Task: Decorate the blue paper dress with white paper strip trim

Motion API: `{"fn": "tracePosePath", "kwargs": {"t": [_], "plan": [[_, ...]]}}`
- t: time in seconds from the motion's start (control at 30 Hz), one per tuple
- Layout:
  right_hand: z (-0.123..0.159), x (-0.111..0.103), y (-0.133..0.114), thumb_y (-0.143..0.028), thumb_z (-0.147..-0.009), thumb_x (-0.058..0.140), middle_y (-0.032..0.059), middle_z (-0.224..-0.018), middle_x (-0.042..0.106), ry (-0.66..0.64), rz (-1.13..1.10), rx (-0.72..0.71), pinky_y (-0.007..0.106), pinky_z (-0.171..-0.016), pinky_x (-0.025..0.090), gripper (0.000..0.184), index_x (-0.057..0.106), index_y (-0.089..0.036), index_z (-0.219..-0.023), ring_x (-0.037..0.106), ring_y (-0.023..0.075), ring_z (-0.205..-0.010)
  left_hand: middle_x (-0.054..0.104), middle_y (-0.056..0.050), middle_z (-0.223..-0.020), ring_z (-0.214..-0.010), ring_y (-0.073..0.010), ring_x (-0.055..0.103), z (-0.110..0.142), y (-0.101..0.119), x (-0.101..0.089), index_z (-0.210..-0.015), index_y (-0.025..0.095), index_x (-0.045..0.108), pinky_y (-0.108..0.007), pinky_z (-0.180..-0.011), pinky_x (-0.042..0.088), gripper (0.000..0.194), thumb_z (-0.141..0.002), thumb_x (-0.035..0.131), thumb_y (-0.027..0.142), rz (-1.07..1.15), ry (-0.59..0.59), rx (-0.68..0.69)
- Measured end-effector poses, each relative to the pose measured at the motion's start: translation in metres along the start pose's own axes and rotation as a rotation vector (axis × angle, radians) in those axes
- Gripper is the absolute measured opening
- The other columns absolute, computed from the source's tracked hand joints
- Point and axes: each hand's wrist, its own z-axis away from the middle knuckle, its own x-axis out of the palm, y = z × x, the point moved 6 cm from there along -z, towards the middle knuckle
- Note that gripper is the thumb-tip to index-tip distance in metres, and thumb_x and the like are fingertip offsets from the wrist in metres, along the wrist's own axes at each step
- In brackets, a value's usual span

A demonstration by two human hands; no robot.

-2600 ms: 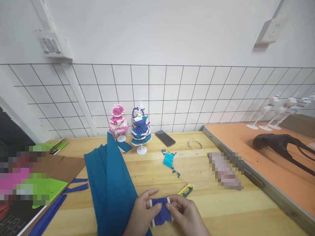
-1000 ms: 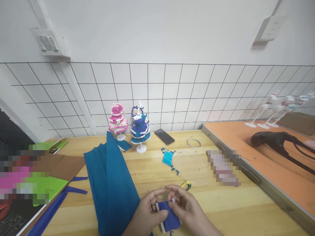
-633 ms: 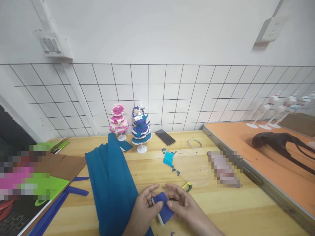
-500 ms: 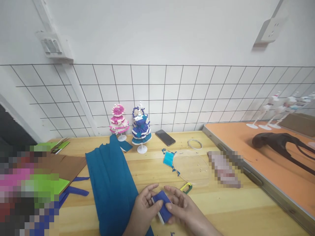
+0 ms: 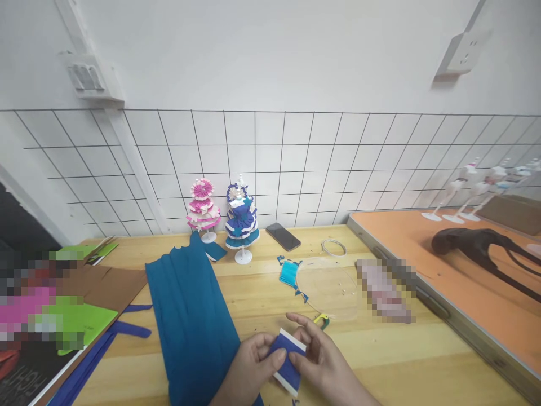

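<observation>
Between my two hands is a small folded piece of dark blue crepe paper (image 5: pixel 289 369) with white strips along two opposite edges. My left hand (image 5: pixel 257 363) pinches its left side, thumb on top. My right hand (image 5: pixel 316 352) grips the right side with its thumb on the face, the index finger raised above. Left of my hands lies a long teal crepe paper sheet (image 5: pixel 196 316). A small yellow-and-green cutter (image 5: pixel 322 321) rests just beyond my right hand. Past it are a round translucent fan (image 5: pixel 327 287) and a pleated light-blue piece (image 5: pixel 289 273).
Behind stand a pink tiered paper dress (image 5: pixel 203 208) and a blue one (image 5: pixel 242 223) on white stands. A phone (image 5: pixel 283 236) and a wire coil (image 5: pixel 333 247) lie near the wall. Coloured sheets (image 5: pixel 101 282) cover the left. On the right is an orange board (image 5: pixel 465 282) with a black mannequin-like form (image 5: pixel 477 245).
The folded blue paper has turned in my hands, so white edges now show at its top and bottom. My right index finger has lifted.
</observation>
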Motion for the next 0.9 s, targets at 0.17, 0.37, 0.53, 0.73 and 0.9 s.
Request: {"fn": "tracePosePath", "kwargs": {"t": [0.17,0.37,0.53,0.73,0.9], "plan": [[0.0007,0.003,-0.0019,-0.03,-0.066,0.07,-0.0023,-0.07,0.053,-0.006,-0.006,0.012,0.025,-0.062,0.041,0.051,0.049,-0.02,-0.111,0.054,0.0138,-0.067,0.061,-0.001,-0.053,-0.049,-0.0094,0.053,0.0016,0.0018,-0.0015,-0.062,0.011,0.057,-0.02,-0.05,0.039,0.041,-0.056,0.071,0.05,-0.061,0.07,-0.028],[-0.0014,0.0004,-0.0026,-0.038,-0.064,0.072,-0.0018,-0.069,0.053,0.043,-0.065,0.03,0.025,-0.06,0.04,0.05,0.051,-0.019,-0.106,0.053,0.0136,-0.066,0.061,-0.001,-0.054,-0.048,-0.0107,0.053,0.0014,0.0,-0.0014,-0.062,0.012,0.056,-0.022,-0.048,0.041,0.046,-0.05,0.072,0.054,-0.07,0.095,-0.063],[-0.0011,0.0001,-0.0009,-0.041,-0.065,0.071,-0.0026,-0.067,0.052,0.076,-0.061,0.017,0.024,-0.059,0.039,0.051,0.05,-0.018,-0.105,0.053,0.0129,-0.064,0.063,-0.002,-0.056,-0.048,-0.011,0.054,0.0009,-0.0005,-0.001,-0.064,0.012,0.058,-0.022,-0.047,0.042,0.045,-0.051,0.072,0.052,-0.069,0.077,-0.065],[-0.0013,0.001,-0.0022,-0.043,-0.063,0.071,-0.0036,-0.065,0.05,0.088,-0.028,0.039,0.023,-0.056,0.038,0.053,0.05,-0.017,-0.104,0.051,0.0121,-0.062,0.064,-0.002,-0.056,-0.047,-0.0105,0.054,0.0011,-0.0022,-0.0018,-0.065,0.011,0.059,-0.022,-0.047,0.043,0.043,-0.051,0.074,0.049,-0.043,0.063,-0.071],[-0.0001,-0.0017,-0.0049,-0.045,-0.065,0.069,-0.0039,-0.062,0.05,0.126,0.005,0.029,0.024,-0.055,0.038,0.051,0.052,-0.017,-0.103,0.051,0.0118,-0.059,0.067,-0.004,-0.061,-0.052,-0.0114,0.058,-0.0004,-0.0065,-0.0015,-0.069,0.011,0.06,-0.022,-0.052,0.045,0.036,-0.055,0.075,0.041,-0.016,0.015,-0.047]]}}
